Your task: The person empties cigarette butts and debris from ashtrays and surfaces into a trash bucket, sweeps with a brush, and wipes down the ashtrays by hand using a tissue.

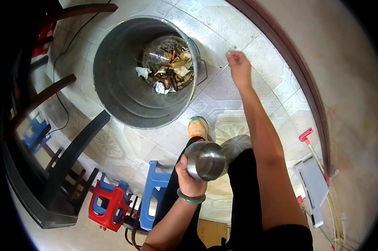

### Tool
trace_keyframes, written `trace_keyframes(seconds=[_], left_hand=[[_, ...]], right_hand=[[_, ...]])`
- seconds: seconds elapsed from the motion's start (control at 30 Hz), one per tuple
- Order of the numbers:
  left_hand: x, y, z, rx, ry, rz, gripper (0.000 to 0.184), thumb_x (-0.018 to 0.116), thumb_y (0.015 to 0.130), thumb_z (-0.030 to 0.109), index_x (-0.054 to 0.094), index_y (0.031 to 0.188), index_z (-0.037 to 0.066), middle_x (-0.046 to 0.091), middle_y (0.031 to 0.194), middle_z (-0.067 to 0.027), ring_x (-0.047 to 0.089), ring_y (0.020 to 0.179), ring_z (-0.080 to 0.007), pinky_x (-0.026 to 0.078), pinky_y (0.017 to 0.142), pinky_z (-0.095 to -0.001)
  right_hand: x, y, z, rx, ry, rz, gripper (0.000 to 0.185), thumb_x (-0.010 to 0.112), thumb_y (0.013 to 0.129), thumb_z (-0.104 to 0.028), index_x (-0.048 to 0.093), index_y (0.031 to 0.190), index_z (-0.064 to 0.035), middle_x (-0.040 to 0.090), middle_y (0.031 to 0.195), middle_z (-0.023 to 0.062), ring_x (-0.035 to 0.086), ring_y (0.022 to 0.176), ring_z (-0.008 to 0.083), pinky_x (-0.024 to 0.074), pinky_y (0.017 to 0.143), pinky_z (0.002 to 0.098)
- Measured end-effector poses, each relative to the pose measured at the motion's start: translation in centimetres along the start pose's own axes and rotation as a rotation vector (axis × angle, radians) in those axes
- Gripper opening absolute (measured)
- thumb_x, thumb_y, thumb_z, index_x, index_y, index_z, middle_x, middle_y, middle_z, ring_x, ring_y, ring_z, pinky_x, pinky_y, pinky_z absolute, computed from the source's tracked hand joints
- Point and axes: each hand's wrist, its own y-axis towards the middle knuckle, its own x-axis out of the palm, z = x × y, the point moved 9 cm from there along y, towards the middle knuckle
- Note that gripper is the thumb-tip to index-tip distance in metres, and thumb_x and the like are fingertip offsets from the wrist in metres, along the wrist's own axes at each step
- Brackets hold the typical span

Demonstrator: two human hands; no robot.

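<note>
A shiny metal bowl (206, 160) is in my left hand (189, 180), which grips its left side with the thumb over the rim area, above my lap. A green bangle (191, 197) circles that wrist. My right hand (238, 62) is stretched out ahead over the floor, to the right of a large metal bucket (126, 104), its fingers closed together. Something small and pale shows at those fingertips, too small to name. Inside the bucket lie crumpled white tissues (143, 72), brown scraps and a clear plastic piece.
Dark wooden chair parts (78, 150) curve along the left. Red stool (103, 205) and blue stool (155, 182) stand at the lower left. A dustpan (312, 188) and a pink-ended handle (306, 134) are at the right, by the wall. My shoe (197, 127) is below the bucket.
</note>
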Motion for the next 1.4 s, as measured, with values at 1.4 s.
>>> trace_keyframes(seconds=[1.4], left_hand=[[13.5,-25.6,8.2,0.079,0.496,-0.489,0.069,0.047,0.086,0.051,0.041,0.133,0.001,0.055,0.12,-0.0224,0.057,0.103,-0.0335,0.054,0.068,-0.0394]], right_hand=[[-6.4,-31.9,-18.3,0.53,1.65,0.09,0.021,0.065,0.085,-0.039,0.056,0.089,-0.0197,0.061,0.086,-0.001,0.056,0.075,0.0087,0.0435,0.064,0.0264]])
